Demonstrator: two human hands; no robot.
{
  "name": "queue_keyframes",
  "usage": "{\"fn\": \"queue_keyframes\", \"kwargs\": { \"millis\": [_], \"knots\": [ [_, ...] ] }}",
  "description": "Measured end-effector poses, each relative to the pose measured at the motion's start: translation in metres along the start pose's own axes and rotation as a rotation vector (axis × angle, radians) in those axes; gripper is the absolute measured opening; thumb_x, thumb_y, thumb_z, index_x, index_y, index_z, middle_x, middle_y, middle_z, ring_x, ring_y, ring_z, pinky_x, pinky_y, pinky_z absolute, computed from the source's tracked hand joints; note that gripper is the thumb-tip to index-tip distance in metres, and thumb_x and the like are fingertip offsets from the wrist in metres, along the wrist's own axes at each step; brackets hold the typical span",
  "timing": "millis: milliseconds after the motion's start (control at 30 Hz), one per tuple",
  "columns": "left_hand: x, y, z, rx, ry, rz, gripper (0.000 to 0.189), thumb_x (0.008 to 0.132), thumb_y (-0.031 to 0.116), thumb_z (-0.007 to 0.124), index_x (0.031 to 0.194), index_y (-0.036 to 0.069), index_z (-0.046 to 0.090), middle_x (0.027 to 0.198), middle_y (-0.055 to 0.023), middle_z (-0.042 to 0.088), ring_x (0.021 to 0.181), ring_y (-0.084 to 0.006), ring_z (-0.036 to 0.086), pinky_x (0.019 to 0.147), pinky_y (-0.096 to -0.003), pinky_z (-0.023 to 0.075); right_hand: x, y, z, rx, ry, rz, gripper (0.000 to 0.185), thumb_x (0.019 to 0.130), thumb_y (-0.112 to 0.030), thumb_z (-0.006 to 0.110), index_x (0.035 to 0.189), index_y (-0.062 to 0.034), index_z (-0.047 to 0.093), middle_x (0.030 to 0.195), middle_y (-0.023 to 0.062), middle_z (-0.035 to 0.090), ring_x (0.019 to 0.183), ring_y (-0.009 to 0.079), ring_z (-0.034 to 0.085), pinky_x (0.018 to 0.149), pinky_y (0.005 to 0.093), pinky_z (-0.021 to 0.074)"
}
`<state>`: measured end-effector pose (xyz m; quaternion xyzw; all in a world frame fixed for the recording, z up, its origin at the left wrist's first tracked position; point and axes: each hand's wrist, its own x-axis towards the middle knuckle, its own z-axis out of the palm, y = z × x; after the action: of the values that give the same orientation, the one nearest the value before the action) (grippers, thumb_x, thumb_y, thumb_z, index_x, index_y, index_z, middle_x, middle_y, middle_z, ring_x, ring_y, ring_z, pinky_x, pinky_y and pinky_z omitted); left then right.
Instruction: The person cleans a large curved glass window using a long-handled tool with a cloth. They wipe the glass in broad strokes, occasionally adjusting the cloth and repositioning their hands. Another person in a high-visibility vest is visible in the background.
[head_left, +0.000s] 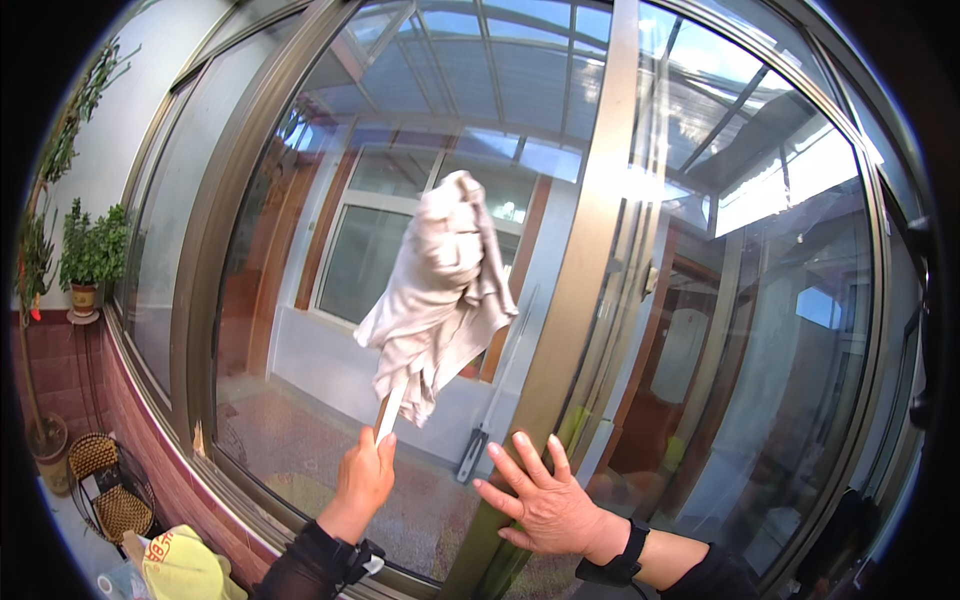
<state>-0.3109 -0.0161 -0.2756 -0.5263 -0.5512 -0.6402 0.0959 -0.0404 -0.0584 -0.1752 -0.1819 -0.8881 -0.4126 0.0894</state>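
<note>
My left hand (361, 476) grips a flat, light-coloured stick (388, 414) that points upward. A crumpled off-white cloth (446, 277) is wrapped around the stick's upper end and hides it, with loose folds hanging below. The cloth is in front of a large glass pane (300, 420); whether it touches the glass I cannot tell. My right hand (546, 501) is spread, fingers apart, against the metal upright (574, 270) of the sliding window frame. It holds nothing.
Red tiles (176, 457) face the low wall under the window. At left are a potted plant (82, 247) on a small stand, a woven chair (116, 487) and a yellow cloth item (187, 566) bearing writing. Through the glass a flat mop (472, 454) leans indoors.
</note>
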Motion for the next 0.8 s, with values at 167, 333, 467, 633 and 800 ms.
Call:
{"fn": "queue_keyframes", "kwargs": {
  "millis": [167,333,467,633,800],
  "knots": [
    [0.125,0.072,-0.037,0.021,0.014,0.192,0.040,0.098,0.039,0.045,0.097,0.000,0.050,0.078,-0.0309,0.061,0.078,-0.0502,0.060,0.066,-0.0559,0.0458,-0.006,0.008,-0.016,0.190,0.081,-0.011,0.067,0.078,-0.035,0.069,0.137,-0.0154,0.045,0.152,0.0182,0.027,0.142,0.0361,0.024,0.114,0.0478,0.0201],
    [0.235,0.175,-0.071,0.028,0.046,0.348,0.044,0.098,0.038,0.040,0.093,-0.003,0.053,0.089,-0.0334,0.060,0.091,-0.0504,0.058,0.076,-0.0543,0.0452,-0.031,0.022,-0.030,0.127,0.090,0.030,0.063,0.081,-0.034,0.068,0.136,-0.0130,0.047,0.152,0.0189,0.028,0.141,0.0328,0.027,0.115,0.0435,0.0224],
    [0.271,0.244,-0.075,0.080,0.080,0.334,0.041,0.099,0.035,0.038,0.104,-0.003,0.051,0.099,-0.0340,0.061,0.098,-0.0492,0.058,0.084,-0.0541,0.0447,-0.041,0.033,-0.028,0.075,0.059,0.038,0.061,0.084,-0.039,0.065,0.138,-0.0154,0.046,0.151,0.0182,0.030,0.141,0.0350,0.027,0.114,0.0455,0.0222],
    [0.313,0.282,-0.081,0.326,0.194,0.277,0.043,0.098,0.037,0.039,0.114,-0.002,0.052,0.111,-0.0288,0.062,0.108,-0.0437,0.059,0.091,-0.0516,0.0463,-0.034,0.036,-0.016,0.126,0.101,-0.012,0.061,0.090,-0.042,0.058,0.142,-0.0175,0.040,0.154,0.0193,0.024,0.143,0.0345,0.023,0.115,0.0461,0.0196],
    [0.374,0.241,-0.096,0.394,0.280,0.167,0.047,0.099,0.039,0.036,0.118,0.000,0.052,0.114,-0.0265,0.062,0.111,-0.0418,0.059,0.094,-0.0510,0.0458,-0.038,0.039,-0.015,0.154,0.191,-0.039,0.063,0.083,-0.037,0.065,0.139,-0.0163,0.044,0.153,0.0154,0.027,0.141,0.0306,0.027,0.116,0.0414,0.0194]
  ]
}}
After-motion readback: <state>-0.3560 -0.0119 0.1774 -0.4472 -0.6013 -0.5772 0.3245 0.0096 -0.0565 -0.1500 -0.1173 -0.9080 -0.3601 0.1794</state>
